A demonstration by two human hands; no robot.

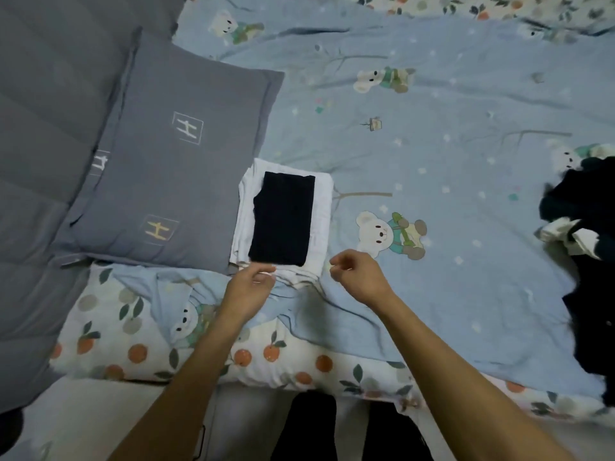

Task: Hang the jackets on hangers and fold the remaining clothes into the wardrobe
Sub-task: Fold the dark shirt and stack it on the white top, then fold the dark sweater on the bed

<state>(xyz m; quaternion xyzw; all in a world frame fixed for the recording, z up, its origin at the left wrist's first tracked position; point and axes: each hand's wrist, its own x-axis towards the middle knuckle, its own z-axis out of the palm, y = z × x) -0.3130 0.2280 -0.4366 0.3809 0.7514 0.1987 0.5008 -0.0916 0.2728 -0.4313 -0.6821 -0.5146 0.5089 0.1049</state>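
A folded dark navy garment [284, 219] lies on top of a folded white garment [321, 207], stacked on the blue bear-print quilt [449, 154]. My left hand [249, 287] is at the near edge of the stack, its fingertips touching the white fabric. My right hand [357, 276] hovers just right of the stack's near corner, fingers loosely curled and holding nothing. A heap of unfolded dark and white clothes [580, 227] lies at the right edge of the bed.
A grey pillow [173, 168] lies left of the stack, touching it, with a grey padded cover [43, 161] further left. The orange-print bed edge [266, 361] runs in front of me. My dark-trousered legs [309, 427] stand on the pale floor.
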